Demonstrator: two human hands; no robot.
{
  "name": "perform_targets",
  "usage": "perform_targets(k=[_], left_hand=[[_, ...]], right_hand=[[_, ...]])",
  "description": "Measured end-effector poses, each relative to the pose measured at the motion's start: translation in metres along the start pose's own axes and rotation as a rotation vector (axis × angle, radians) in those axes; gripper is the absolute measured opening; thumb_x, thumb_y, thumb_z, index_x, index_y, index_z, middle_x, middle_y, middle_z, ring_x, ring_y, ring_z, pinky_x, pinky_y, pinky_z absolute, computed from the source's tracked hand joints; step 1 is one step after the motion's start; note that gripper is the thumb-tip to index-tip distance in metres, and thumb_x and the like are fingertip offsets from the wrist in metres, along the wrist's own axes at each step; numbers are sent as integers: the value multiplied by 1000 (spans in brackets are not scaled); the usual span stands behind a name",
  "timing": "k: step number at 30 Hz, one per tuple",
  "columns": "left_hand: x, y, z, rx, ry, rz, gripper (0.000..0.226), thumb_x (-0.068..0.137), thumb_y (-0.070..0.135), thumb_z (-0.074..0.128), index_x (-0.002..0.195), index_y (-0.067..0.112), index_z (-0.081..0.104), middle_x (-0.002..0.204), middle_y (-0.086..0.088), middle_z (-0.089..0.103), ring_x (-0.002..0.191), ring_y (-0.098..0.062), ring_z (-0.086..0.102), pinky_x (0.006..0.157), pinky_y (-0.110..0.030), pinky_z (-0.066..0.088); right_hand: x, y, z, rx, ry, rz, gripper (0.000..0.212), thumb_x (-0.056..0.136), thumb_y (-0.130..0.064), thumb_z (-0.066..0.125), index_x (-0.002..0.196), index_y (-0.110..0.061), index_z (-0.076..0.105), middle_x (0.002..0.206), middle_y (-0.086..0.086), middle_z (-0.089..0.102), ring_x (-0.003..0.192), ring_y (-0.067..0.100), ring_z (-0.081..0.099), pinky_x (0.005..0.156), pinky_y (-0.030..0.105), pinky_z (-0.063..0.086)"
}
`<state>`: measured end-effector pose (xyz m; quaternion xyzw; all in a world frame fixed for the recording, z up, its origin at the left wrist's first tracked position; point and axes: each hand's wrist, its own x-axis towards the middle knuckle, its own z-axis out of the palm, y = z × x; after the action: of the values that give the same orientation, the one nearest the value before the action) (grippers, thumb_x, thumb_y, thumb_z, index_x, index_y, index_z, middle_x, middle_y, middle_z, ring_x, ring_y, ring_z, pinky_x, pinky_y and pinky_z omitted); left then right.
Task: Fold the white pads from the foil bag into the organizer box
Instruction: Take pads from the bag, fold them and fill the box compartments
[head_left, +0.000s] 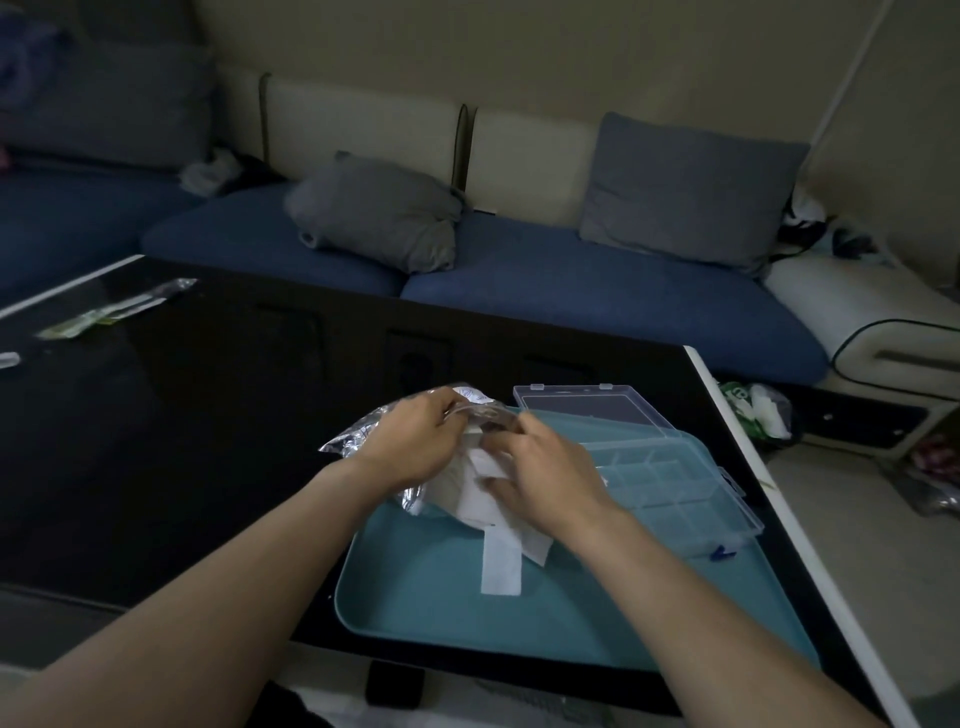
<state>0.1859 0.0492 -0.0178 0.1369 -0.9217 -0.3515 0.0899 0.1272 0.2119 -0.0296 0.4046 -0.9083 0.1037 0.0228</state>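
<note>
A crinkled silver foil bag (358, 436) lies at the far left corner of a teal tray (571, 613). My left hand (415, 441) grips the bag's open mouth. My right hand (545, 478) pinches white pads (480, 501) that stick out of the bag. One long white pad strip (501, 564) lies flat on the tray below them. The clear organizer box (670, 488) sits open on the tray's right side, with its lid (587, 405) tilted back. Its compartments look empty.
The tray rests on a glossy black table (182, 441) with a white right edge. A green and clear wrapper (114, 312) lies at the table's far left. A blue sofa with grey cushions (379, 213) stands behind. Bags lie on the floor at right (758, 410).
</note>
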Motion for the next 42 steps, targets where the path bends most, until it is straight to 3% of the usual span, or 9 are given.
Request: perform_targets(k=[5,12,20,24,27,30,35,39,42], left_hand=[[1,-1,2,28,-15,1,26,100,32,46,112,20,66,111,-6,69,105,-27,61,91,-41,49],[-3,1,5,100,-45,11,31,98,37,43,116,21,63,117,-4,66,111,-26,58,99,-46,43],[-9,11,3,22,6,-10,51,84,46,35,109,13,65,112,-6,66,109,-27,58,96,-46,45],[-7,14,5,34,28,-29,42,92,30,56,130,12,57,130,-11,57,122,-28,52,103,-42,41],[-11,18,5,13,-22,-14,77,70,43,60,141,19,46,145,-8,39,138,-28,31,113,-47,30],[-19,33,4,-72,46,94,89,57,51,57,141,25,46,147,-3,33,144,-19,15,118,-44,20],[-34,56,2,-479,68,214,44,81,41,61,123,29,58,122,13,56,114,0,49,92,-12,38],[-40,71,6,-836,-91,11,26,102,28,48,113,8,61,88,0,69,76,-9,67,67,-20,52],[-40,71,15,-910,-107,-45,19,102,11,48,113,-1,57,89,-12,69,73,-17,70,66,-28,59]], right_hand=[[-2,1,3,-39,-83,2,70,76,-45,79,139,-29,54,142,-5,47,115,25,58,86,34,47],[-1,8,11,-15,55,-30,14,86,-27,63,98,-22,70,104,5,69,96,32,64,64,33,36],[-10,13,6,209,387,-28,9,87,-23,62,81,-17,64,75,-6,57,69,19,54,56,33,39],[-17,11,-3,492,465,177,13,79,-16,69,75,-17,57,66,-5,58,59,14,54,50,29,41],[-23,9,-10,935,480,406,9,81,-12,66,75,-12,58,66,-1,63,55,10,55,46,26,42],[-25,8,-19,1315,512,507,8,82,-12,60,79,-5,58,70,12,60,59,24,54,44,31,38],[-30,6,-32,1607,281,361,17,82,-13,58,93,-2,63,71,16,60,51,20,50,43,28,34],[-35,12,-34,1519,128,261,21,89,-16,70,103,-1,66,75,14,61,53,18,52,44,29,40],[-38,13,-33,1292,230,318,31,85,-22,78,106,-3,63,85,9,71,53,19,62,46,30,49]])
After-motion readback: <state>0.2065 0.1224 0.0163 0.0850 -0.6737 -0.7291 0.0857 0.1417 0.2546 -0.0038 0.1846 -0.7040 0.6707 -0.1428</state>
